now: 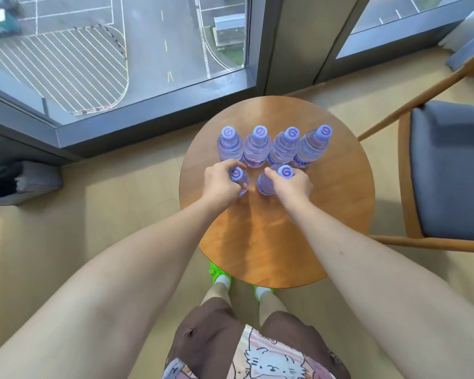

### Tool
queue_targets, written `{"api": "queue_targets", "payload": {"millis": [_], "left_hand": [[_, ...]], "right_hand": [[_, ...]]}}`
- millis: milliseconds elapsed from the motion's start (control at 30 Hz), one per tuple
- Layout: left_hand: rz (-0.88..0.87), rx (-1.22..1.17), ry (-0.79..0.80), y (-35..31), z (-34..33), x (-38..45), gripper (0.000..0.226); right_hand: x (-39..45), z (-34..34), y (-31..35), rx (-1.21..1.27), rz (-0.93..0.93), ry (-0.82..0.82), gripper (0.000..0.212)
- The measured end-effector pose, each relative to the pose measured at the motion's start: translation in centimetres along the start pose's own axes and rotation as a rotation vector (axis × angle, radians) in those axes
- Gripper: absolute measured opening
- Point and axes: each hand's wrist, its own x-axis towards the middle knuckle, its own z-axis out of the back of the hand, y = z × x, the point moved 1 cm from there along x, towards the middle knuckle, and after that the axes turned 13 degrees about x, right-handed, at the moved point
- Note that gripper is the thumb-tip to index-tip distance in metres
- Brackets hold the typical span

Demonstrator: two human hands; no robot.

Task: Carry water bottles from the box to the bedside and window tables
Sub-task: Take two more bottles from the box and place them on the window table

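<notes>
A round wooden window table point(279, 236) stands by the glass. Several clear water bottles with purple caps stand in a row point(257, 146) at its far side. My left hand point(219, 184) grips the neck of another upright bottle point(237, 175) just in front of that row. My right hand point(292, 187) grips a second bottle point(285, 171) beside it, to the right. Both held bottles stand on or just above the tabletop; I cannot tell which. The box is out of view.
A wooden chair with a grey seat cushion point(449, 170) sits to the right of the table. Floor-to-ceiling windows point(121, 64) lie straight ahead. A grey bundle of fabric point(19, 181) lies on the floor at the left. My legs are against the table's near edge.
</notes>
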Motion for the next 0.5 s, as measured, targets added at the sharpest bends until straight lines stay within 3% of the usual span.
{"api": "queue_targets", "payload": {"millis": [500], "left_hand": [[-0.156,0.078,-0.12,-2.0,-0.6,2.1,0.039]], "right_hand": [[1.2,-1.0,0.5,0.011,0.049,0.056,0.036]]}}
